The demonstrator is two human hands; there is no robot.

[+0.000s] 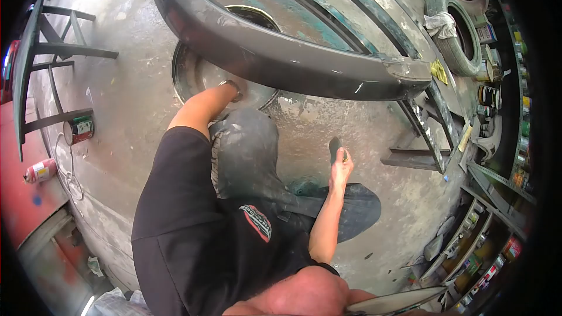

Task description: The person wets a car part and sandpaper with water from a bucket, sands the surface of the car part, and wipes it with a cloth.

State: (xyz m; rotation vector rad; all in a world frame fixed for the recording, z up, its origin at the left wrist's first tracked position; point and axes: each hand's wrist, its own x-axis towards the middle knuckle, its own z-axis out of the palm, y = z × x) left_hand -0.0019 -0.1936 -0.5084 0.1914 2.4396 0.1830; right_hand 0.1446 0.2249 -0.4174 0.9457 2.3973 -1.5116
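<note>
A long curved grey bumper-like part (257, 58) lies across dark metal rails in the upper middle. Under its left part is a round dark-rimmed basin (177, 73). My left forearm (202, 107) reaches over this basin, with a dark band at the wrist. The fingers of my left hand cannot be made out below the part's lower edge. To the right of my knee, my right hand (341, 169) is closed around a small dark flat pad (335, 147), held apart from the grey part.
Metal stands are at the left (76, 50) and right (433, 123). A can (78, 130) and a red bottle (41, 171) lie at the left, near a thin cable. Tyres (453, 35), a yellow cloth (438, 72) and shelves with cans line the right side.
</note>
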